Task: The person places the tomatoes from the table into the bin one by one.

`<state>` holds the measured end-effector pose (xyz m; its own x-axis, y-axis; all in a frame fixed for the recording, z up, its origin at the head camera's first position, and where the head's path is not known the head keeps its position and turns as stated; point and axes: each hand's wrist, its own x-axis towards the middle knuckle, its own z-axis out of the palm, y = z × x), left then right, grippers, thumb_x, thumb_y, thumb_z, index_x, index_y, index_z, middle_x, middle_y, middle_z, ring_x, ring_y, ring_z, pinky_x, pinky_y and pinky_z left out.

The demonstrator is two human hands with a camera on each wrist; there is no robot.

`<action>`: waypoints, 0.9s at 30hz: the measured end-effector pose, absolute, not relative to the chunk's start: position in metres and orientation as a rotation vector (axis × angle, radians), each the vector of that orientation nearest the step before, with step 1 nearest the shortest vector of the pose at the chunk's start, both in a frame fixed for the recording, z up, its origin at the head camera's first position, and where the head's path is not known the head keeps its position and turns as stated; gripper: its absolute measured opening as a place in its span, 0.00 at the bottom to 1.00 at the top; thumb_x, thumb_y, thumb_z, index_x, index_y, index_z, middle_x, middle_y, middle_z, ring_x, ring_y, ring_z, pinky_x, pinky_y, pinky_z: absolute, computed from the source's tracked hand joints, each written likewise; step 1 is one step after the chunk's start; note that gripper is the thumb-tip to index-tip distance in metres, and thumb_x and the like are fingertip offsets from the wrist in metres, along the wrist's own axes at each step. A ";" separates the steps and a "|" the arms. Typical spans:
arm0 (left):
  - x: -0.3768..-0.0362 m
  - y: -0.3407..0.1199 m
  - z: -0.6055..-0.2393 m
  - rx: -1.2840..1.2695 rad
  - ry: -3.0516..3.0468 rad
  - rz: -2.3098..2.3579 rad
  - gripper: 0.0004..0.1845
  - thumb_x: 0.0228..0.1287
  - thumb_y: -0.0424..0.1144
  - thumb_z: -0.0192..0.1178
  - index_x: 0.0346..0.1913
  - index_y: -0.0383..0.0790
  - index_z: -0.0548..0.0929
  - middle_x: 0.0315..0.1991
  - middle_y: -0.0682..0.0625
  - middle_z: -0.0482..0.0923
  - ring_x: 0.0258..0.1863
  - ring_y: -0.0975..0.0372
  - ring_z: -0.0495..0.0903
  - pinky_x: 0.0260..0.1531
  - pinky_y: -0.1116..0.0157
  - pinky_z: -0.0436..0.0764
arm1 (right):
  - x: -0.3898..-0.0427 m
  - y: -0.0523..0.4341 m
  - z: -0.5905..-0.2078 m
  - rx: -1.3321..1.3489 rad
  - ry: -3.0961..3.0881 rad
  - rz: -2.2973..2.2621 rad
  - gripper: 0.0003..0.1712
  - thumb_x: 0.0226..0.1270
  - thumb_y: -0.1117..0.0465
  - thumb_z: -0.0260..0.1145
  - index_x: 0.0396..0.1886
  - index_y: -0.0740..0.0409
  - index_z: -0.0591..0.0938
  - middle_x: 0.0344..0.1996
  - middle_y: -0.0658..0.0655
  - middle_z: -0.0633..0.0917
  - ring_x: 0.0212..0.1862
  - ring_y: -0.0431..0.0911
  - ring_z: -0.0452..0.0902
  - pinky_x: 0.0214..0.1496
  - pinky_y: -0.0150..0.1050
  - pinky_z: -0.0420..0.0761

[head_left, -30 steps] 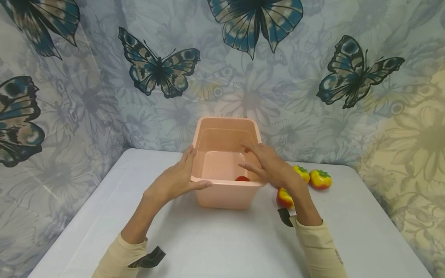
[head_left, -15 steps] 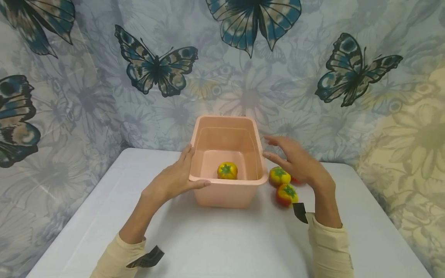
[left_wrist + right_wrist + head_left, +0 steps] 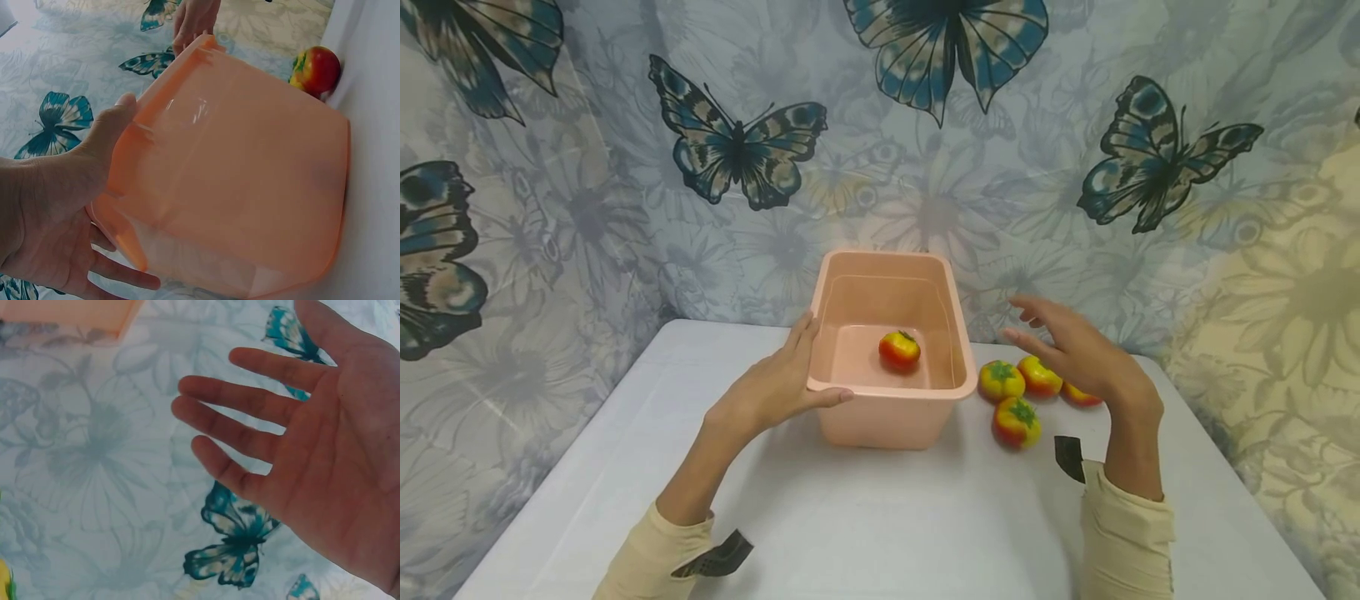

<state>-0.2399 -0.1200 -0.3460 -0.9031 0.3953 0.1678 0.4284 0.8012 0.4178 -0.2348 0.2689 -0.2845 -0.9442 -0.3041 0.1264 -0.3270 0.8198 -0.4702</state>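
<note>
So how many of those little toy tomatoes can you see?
5: one inside the pink tub at; four on the table right of it at, and one partly hidden by the right hand.

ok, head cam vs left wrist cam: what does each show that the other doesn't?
Head only: the red-yellow toy tomato inside the tub, three more toy tomatoes on the white table by the tub's right side, and the open right hand hovering above them.

Left wrist only: the tub's outer wall close up.

Both: the peach plastic tub, with the left hand holding its left rim, and the butterfly-print backdrop.
</note>
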 end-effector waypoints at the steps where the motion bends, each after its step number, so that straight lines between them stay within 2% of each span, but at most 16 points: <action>1: -0.240 -0.120 -0.346 -0.668 -2.911 -0.706 0.64 0.39 0.80 0.48 0.73 0.45 0.38 0.73 0.50 0.34 0.64 0.52 0.61 0.55 0.53 0.70 | -0.235 0.270 -0.285 0.507 -2.958 0.783 0.39 0.61 0.35 0.53 0.68 0.47 0.60 0.64 0.55 0.66 0.60 0.55 0.65 0.56 0.62 0.65; 6: -0.239 -0.120 -0.347 -0.647 -2.925 -0.705 0.64 0.39 0.80 0.48 0.73 0.45 0.38 0.73 0.51 0.33 0.64 0.53 0.61 0.54 0.53 0.71 | -0.235 0.275 -0.288 0.484 -3.010 0.777 0.40 0.62 0.34 0.51 0.68 0.50 0.59 0.60 0.58 0.69 0.56 0.55 0.68 0.53 0.62 0.68; 12: -0.238 -0.121 -0.348 -0.650 -2.932 -0.710 0.64 0.40 0.80 0.47 0.72 0.44 0.37 0.73 0.50 0.33 0.64 0.52 0.61 0.54 0.53 0.70 | -0.236 0.286 -0.295 0.318 -3.247 0.699 0.48 0.57 0.29 0.51 0.67 0.57 0.59 0.54 0.65 0.73 0.52 0.58 0.69 0.47 0.58 0.73; 18: -0.239 -0.121 -0.347 -0.661 -2.922 -0.676 0.63 0.40 0.80 0.46 0.72 0.43 0.37 0.73 0.50 0.33 0.65 0.52 0.60 0.55 0.53 0.70 | -0.246 0.289 -0.314 0.173 -3.487 0.609 0.49 0.53 0.29 0.56 0.64 0.62 0.66 0.58 0.67 0.70 0.55 0.61 0.67 0.51 0.60 0.68; 19: -0.239 -0.121 -0.347 -0.663 -2.920 -0.674 0.63 0.41 0.80 0.46 0.72 0.43 0.37 0.73 0.50 0.33 0.65 0.52 0.60 0.54 0.53 0.70 | -0.248 0.289 -0.317 0.161 -3.511 0.581 0.47 0.53 0.30 0.57 0.60 0.61 0.69 0.55 0.66 0.73 0.53 0.60 0.68 0.49 0.58 0.70; 21: -0.239 -0.121 -0.348 -0.668 -2.915 -0.675 0.63 0.41 0.80 0.47 0.72 0.44 0.37 0.73 0.50 0.33 0.64 0.52 0.60 0.54 0.53 0.71 | -0.253 0.288 -0.323 0.135 -3.558 0.513 0.40 0.51 0.31 0.60 0.49 0.60 0.77 0.39 0.60 0.79 0.40 0.54 0.73 0.38 0.48 0.75; 23: -0.239 -0.121 -0.348 -0.679 -2.907 -0.681 0.63 0.41 0.79 0.47 0.72 0.44 0.37 0.73 0.49 0.33 0.64 0.52 0.60 0.54 0.53 0.71 | -0.256 0.286 -0.328 0.059 -3.612 0.468 0.34 0.49 0.32 0.63 0.38 0.58 0.80 0.23 0.53 0.74 0.27 0.47 0.70 0.28 0.38 0.72; 24: -0.240 -0.121 -0.348 -0.681 -2.907 -0.679 0.63 0.41 0.79 0.47 0.72 0.44 0.37 0.73 0.49 0.33 0.64 0.52 0.60 0.54 0.53 0.71 | -0.258 0.285 -0.331 0.029 -3.637 0.458 0.32 0.48 0.33 0.64 0.34 0.58 0.80 0.18 0.50 0.69 0.23 0.45 0.66 0.25 0.35 0.69; 25: -0.240 -0.121 -0.347 -0.682 -2.907 -0.677 0.63 0.41 0.79 0.47 0.72 0.44 0.36 0.73 0.49 0.33 0.64 0.52 0.60 0.54 0.53 0.71 | -0.260 0.284 -0.333 -0.018 -3.657 0.467 0.33 0.46 0.33 0.66 0.34 0.59 0.79 0.17 0.48 0.66 0.21 0.44 0.64 0.23 0.33 0.68; 27: -0.240 -0.121 -0.347 -0.688 -2.906 -0.674 0.63 0.41 0.79 0.47 0.72 0.44 0.36 0.73 0.49 0.33 0.65 0.52 0.60 0.54 0.53 0.71 | -0.262 0.283 -0.339 -0.115 -3.685 0.463 0.37 0.41 0.32 0.68 0.38 0.60 0.78 0.18 0.50 0.68 0.22 0.45 0.67 0.24 0.33 0.72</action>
